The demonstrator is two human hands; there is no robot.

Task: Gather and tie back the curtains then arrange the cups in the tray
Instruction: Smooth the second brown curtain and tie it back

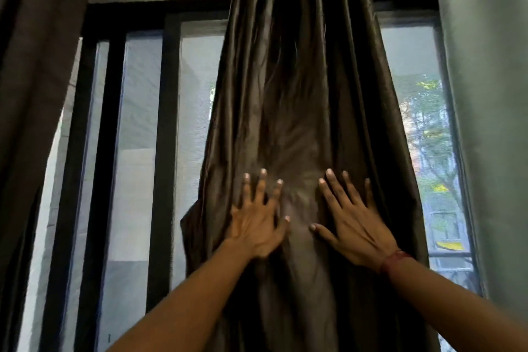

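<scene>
head cam | faces forward, tilted up | close to curtain [300, 94]

You are indoors, in what looks like a room of a home. A tall window [168, 151] with black frames fills the wall. Full-length drapes hang before it: a dark satin curtain [300, 80] at centre, a brown curtain [34, 66] left, a grey-green curtain [485, 94] right. Trees [425, 123] show outside.

Carrier is overhead: brown curtain [297, 80] hangs bunched from the top of view, in front of the black-framed window [168, 123]. Mount point can't be seen. Directly on the fabric: left hand [255, 226] and right hand [354, 227], palms flat, fingers spread, side by side.
</scene>
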